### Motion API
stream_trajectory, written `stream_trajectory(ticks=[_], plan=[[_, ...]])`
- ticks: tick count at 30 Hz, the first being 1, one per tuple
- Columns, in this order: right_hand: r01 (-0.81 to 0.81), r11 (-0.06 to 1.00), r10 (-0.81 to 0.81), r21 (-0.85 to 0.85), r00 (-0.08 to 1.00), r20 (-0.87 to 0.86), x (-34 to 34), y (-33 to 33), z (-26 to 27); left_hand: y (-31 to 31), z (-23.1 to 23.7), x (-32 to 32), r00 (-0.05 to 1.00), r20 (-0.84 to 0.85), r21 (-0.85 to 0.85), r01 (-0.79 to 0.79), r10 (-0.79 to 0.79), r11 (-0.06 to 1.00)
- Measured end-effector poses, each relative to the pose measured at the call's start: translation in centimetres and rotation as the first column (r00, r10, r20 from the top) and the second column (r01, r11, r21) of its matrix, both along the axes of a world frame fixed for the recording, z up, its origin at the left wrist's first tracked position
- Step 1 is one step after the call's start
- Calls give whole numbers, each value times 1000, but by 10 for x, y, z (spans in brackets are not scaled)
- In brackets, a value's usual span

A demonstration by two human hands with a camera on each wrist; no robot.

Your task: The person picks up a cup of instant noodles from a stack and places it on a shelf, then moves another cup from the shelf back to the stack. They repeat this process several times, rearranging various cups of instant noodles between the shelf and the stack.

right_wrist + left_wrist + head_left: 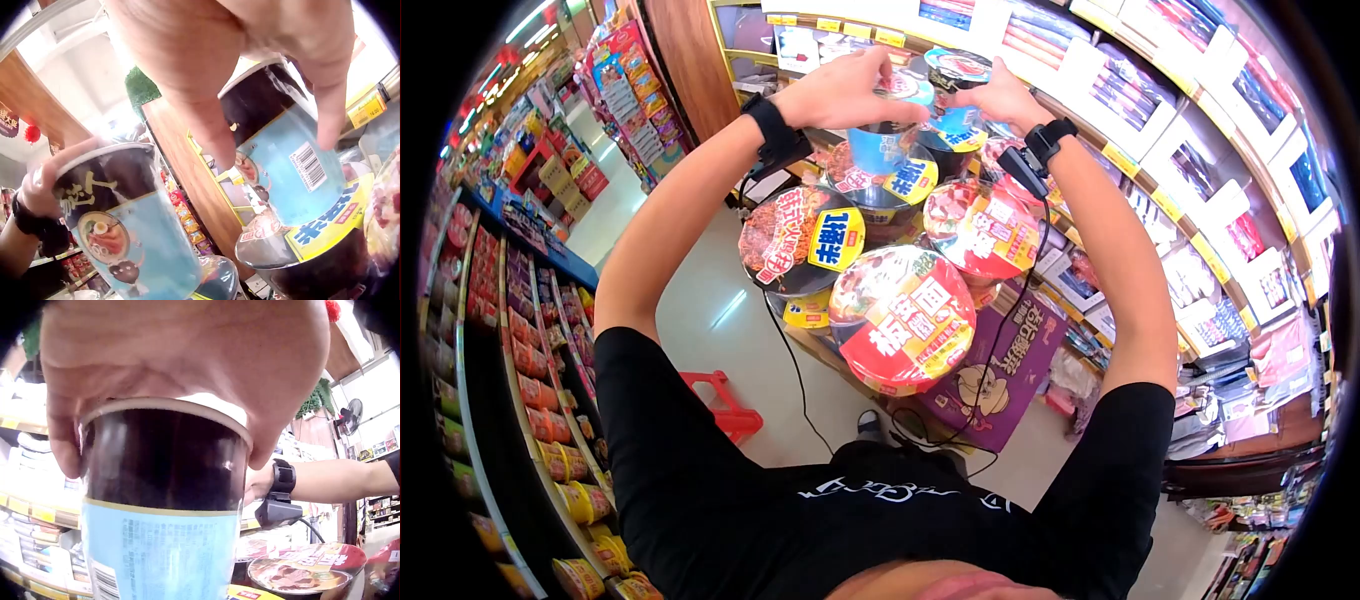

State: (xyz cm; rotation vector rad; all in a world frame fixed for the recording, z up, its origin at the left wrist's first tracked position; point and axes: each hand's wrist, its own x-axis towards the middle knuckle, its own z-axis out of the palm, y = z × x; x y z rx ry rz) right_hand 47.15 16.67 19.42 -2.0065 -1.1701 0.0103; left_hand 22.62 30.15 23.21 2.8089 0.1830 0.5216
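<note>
My left hand [847, 92] grips a light-blue and dark-brown noodle cup [882, 150] by its top rim. In the left wrist view, fingers and thumb come down on both sides of that cup [164, 487]. My right hand [1004, 98] holds a second, matching noodle cup [284, 150] from above, fingers on either side of its wall. The second cup stands over the yellow-labelled lid of a dark noodle bowl [306, 256]. Below the hands are more noodle bowls, among them a black-and-yellow one [800, 240] and a large red one [905, 320].
The bowls are stacked above a purple carton [990, 370]. A red stool [725, 405] stands on the floor at the left. Shelves of packaged textiles [1120, 90] curve behind and to the right; shelves of noodle tubs [540, 390] line the left. Camera cables hang from both wrists.
</note>
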Motion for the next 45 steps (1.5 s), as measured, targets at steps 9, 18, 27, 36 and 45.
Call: stream_trajectory(ticks=[9,18,27,36,45], plan=[[-182,956,175,230,983,53,-5,-42,20,-20,-10,-31,975,204,195,-129,88,972],[-264,944,262,197,964,36,-99,-141,23,-107,-1,-133,876,470,254,-251,108,934],[-867,394,894,307,439,94,-273,-207,-15,-289,-42,-222,957,283,558,-108,-67,823],[-971,-95,991,217,-72,110,-403,-253,-13,-408,-47,-364,973,92,522,-227,210,822],[-871,-433,893,233,-450,-22,-583,-305,6,-535,-51,-503,712,429,474,-702,556,532]])
